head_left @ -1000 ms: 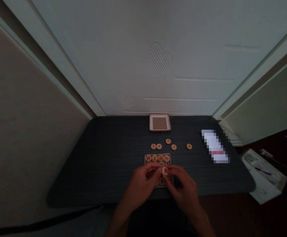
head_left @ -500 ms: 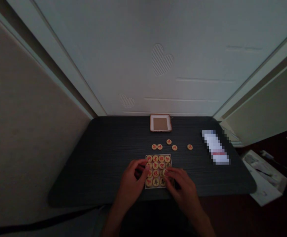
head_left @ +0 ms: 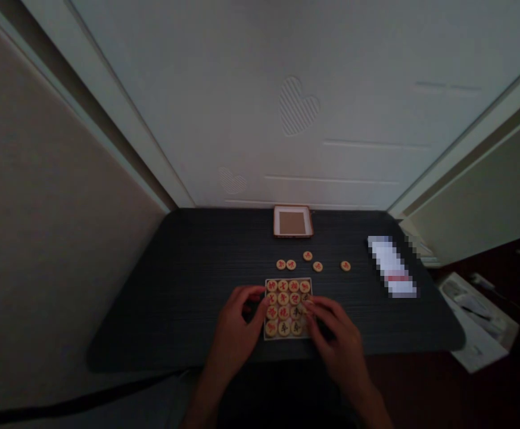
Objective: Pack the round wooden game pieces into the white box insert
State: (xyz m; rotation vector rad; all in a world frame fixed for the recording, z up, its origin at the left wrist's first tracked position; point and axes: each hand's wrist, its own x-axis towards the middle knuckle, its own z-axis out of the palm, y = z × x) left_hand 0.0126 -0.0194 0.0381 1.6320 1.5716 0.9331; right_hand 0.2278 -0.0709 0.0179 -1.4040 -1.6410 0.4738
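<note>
A shallow square box holds rows of round wooden Chinese chess pieces, most marked in red and a few in black. My left hand is at the box's left side, thumb and forefinger against its edge. Over the right side of the box, my right hand pinches a chess piece between thumb and fingers. Those fingers partly hide the right column. Beyond the box lie several loose red-marked pieces, among them one piece in the middle and another farther right.
An open box lid lies at the back of the dark table, near a white panel with raised hearts. A blurred-out white item is on the right. Below the table's right side sits a white box.
My right hand has shifted slightly right with the piece, uncovering more of the black-marked pieces. My left hand stays at the box edge. The whole view has moved a little.
</note>
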